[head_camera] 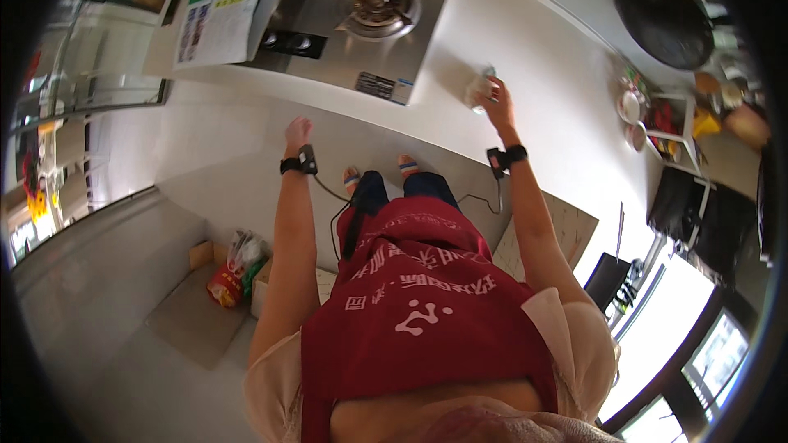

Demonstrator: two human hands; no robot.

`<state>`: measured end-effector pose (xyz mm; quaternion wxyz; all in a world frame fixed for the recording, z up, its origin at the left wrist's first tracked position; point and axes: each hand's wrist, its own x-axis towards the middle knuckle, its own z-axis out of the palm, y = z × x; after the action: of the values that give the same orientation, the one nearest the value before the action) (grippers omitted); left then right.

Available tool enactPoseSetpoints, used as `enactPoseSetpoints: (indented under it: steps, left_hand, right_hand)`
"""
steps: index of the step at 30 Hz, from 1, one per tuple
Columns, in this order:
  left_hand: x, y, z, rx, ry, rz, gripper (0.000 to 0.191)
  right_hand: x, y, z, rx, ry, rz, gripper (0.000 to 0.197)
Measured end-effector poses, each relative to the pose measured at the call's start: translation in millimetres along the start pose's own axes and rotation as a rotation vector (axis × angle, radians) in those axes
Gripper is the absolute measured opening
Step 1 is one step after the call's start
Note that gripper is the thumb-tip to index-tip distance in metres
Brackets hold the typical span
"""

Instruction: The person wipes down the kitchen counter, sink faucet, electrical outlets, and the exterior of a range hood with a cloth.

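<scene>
On the white countertop, my right hand has its fingers around a small pale, see-through container, possibly a jar. The fingers cover part of it, and its contents are too blurred to tell. It sits to the right of a stainless-steel gas stove, whose single visible burner is unlit. My left hand hangs in front of the counter, below the stove's front edge. Its fingers look curled in, and nothing shows in them. Each wrist wears a black strap with a small cabled device.
A printed cardboard sheet stands at the stove's left. A black wok hangs at the upper right, above bowls and a white rack. Behind my left arm, plastic bags sit by flattened cardboard on the floor.
</scene>
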<state>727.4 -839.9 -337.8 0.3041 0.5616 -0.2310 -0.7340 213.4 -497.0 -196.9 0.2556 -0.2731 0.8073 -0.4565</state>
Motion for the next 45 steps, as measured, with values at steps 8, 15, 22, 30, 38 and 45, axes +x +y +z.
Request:
enactPoseSetpoints:
  steps: [8, 15, 22, 30, 38, 45]
  left_hand:
    - [39, 38, 47, -0.126, -0.050, 0.023, 0.016]
    - [77, 48, 9, -0.110, 0.049, 0.105, 0.026]
    - [44, 94, 5, -0.106, -0.188, 0.026, 0.021]
    - [25, 105, -11, -0.227, -0.216, -0.105, 0.037]
    - [21, 117, -42, -0.070, -0.294, -0.064, 0.030]
    - [-31, 156, -119, 0.018, -0.286, -0.105, 0.031]
  right_hand:
    - [-32, -30, 1, -0.530, 0.290, -0.100, 0.079]
    - [-94, -73, 72, -0.222, 0.422, 0.118, 0.054]
    - [-134, -106, 141, -0.002, 0.317, 0.109, 0.044]
    - [-100, -174, 215, 0.232, 0.204, 0.105, 0.027]
    - [46, -376, 413, 0.437, -0.227, -0.011, 0.027]
    - [103, -415, 480, 0.410, -0.079, 0.235, 0.025]
